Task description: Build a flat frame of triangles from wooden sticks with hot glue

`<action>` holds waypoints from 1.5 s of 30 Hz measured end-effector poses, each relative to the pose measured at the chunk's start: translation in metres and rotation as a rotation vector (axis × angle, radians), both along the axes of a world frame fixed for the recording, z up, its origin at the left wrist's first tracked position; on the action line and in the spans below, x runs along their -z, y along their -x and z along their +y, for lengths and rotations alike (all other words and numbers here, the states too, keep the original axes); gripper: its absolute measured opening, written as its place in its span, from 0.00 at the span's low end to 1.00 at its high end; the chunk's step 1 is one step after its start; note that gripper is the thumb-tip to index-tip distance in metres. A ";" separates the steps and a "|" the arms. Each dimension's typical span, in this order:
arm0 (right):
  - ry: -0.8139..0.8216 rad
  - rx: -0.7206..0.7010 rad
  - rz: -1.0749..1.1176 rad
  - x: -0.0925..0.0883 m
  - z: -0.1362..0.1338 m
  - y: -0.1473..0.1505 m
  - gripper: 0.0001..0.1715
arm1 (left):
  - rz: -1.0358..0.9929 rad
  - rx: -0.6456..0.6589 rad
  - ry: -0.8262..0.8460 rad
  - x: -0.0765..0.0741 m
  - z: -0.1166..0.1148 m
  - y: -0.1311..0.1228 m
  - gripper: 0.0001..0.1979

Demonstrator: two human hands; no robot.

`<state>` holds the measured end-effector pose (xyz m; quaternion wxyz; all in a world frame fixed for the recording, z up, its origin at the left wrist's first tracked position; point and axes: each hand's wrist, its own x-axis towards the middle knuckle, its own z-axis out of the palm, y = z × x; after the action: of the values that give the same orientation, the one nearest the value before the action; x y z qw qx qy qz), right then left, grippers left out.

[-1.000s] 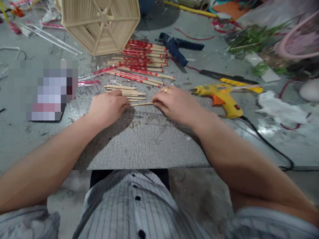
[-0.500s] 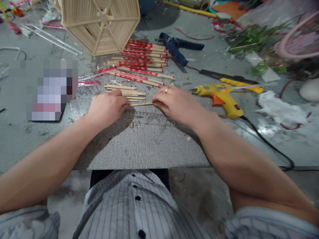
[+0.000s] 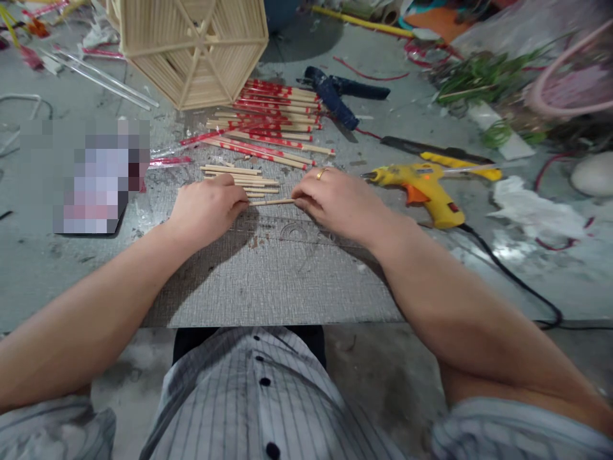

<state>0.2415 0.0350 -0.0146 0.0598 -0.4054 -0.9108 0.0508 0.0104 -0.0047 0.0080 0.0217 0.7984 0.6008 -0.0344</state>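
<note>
Your two hands meet at mid-frame over the grey worktop (image 3: 287, 294), a single thin stick (image 3: 272, 202) spanning the gap between them. The grip of your left hand (image 3: 209, 206) is pinched on the stick's left end, thumb and fingers together; that of your right hand (image 3: 342, 201), which wears a ring, is pinched on its right end. Your fingers hide both tips. Just below the stick lies a clear ruler (image 3: 271, 227), its right portion running under your right hand. Immediately above, a small group of plain sticks (image 3: 239, 171) lies roughly parallel, partly covered by your left hand and crowding the space beyond it. Higher at centre, a pile of red-patterned sticks (image 3: 278, 134) fans out, its upper left overlapped in view by a polygonal slatted wooden piece (image 3: 201, 48). At centre right, a yellow glue gun (image 3: 431, 185) lies with its nozzle pointing towards your right hand and just beside it; its black cord (image 3: 507, 262) curves down to the worktop's edge. Behind it rest a black-and-yellow cutter (image 3: 450, 153) and a dark blue object (image 3: 330, 96). Crumpled white tissue (image 3: 531, 204) and a rounded white object (image 3: 594, 174) occupy the right margin, green leaves (image 3: 479, 76) the upper right. At left, a pixelated object (image 3: 103, 182) lies beyond your left forearm, with clear rods (image 3: 103, 76) above it.
</note>
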 end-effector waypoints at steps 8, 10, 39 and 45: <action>0.034 0.065 -0.039 -0.010 -0.004 0.001 0.12 | -0.053 0.037 -0.088 0.005 0.000 0.005 0.14; 0.029 0.071 -0.028 -0.013 -0.005 0.000 0.12 | -0.111 0.051 -0.161 0.003 0.001 0.010 0.13; 0.623 0.144 0.434 -0.100 -0.015 -0.011 0.12 | -0.339 -0.070 -0.403 -0.015 0.009 0.040 0.14; 0.125 0.864 0.900 -0.109 0.076 -0.069 0.19 | -0.321 -0.064 -0.373 -0.013 0.009 0.038 0.14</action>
<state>0.3108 0.1111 0.0948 0.4290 -0.6787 -0.5454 0.2408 -0.0275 0.0043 0.0214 -0.0299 0.7644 0.6105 0.2051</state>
